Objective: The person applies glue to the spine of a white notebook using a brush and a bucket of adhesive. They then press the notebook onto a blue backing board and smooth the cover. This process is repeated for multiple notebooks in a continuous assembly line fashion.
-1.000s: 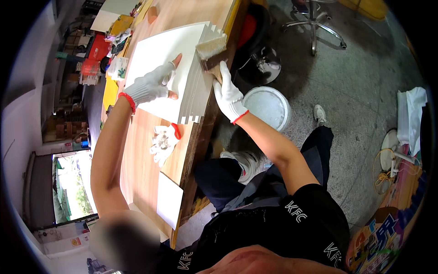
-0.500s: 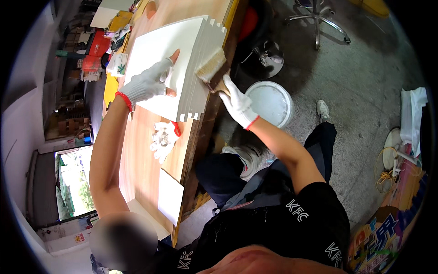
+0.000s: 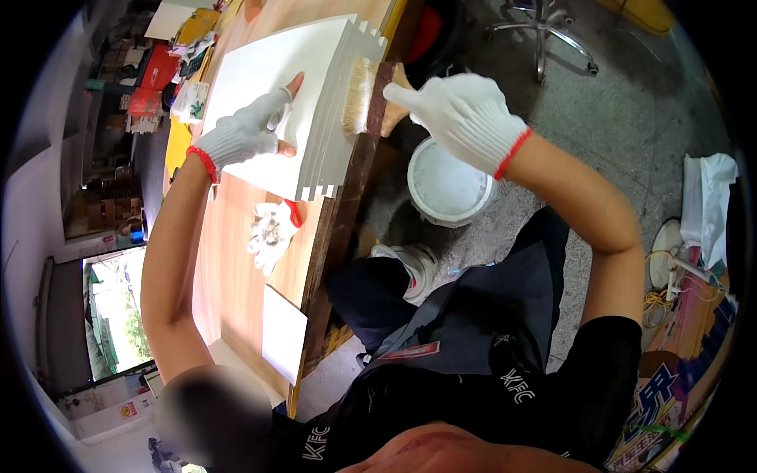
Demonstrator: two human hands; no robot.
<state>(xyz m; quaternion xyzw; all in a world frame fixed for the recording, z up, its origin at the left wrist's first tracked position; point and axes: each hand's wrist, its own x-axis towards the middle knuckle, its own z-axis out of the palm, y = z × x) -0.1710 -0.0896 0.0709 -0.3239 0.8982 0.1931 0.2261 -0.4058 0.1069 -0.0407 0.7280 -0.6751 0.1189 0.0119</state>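
Note:
A thick stack of white sheets lies at the edge of the wooden table, with stepped strips along its right side. My left hand, in a white glove with bare fingertips, rests on the top sheet with thumb and fingers spread. In my gloved right hand is a wide flat brush with a wooden handle. Its pale bristles touch or nearly touch the stack's right side. Below my right hand, a round white bucket stands on the floor; whitish material shows inside.
A spare white glove and a white board lie on the wooden table nearer me. Papers and a red box are at the far left. A chair's wheeled base stands beyond the bucket.
My right hand has moved up and outward with the brush, and its back now faces upward. The brush has turned more level along the stack's side. My left hand stays on the stack.

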